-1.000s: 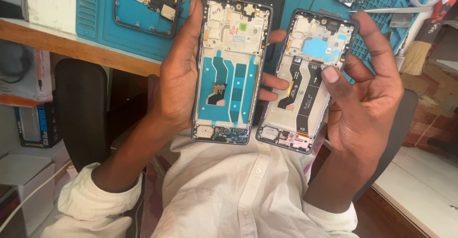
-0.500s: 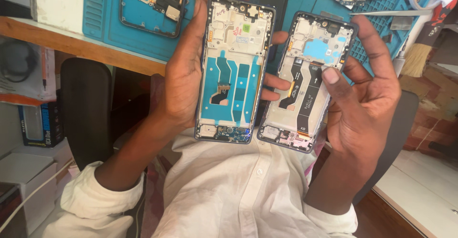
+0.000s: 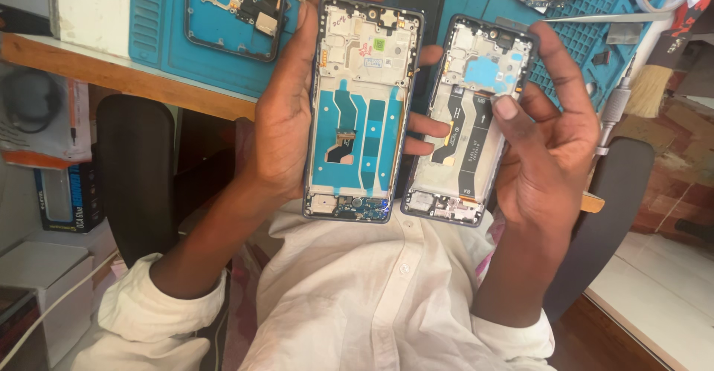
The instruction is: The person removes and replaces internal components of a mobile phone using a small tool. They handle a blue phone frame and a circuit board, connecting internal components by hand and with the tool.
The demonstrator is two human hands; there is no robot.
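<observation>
A teal work mat (image 3: 167, 25) covers the wooden bench (image 3: 111, 77), whose edge runs just beyond both hands. The left hand (image 3: 286, 118) grips an opened phone frame (image 3: 361, 111) upright above the lap; the right hand (image 3: 550, 144) clasps a second phone frame (image 3: 472, 122) just beside it, a narrow gap between them.

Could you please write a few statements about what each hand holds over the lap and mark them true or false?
1. The left hand holds an opened phone frame with teal inner patches. True.
2. The right hand is empty. False: it holds a second opened phone frame with black ribbon cables.
3. The right thumb rests on that second frame. True.
4. Both frames lie flat on the blue work mat. False: both are held above the white shirt.
</observation>
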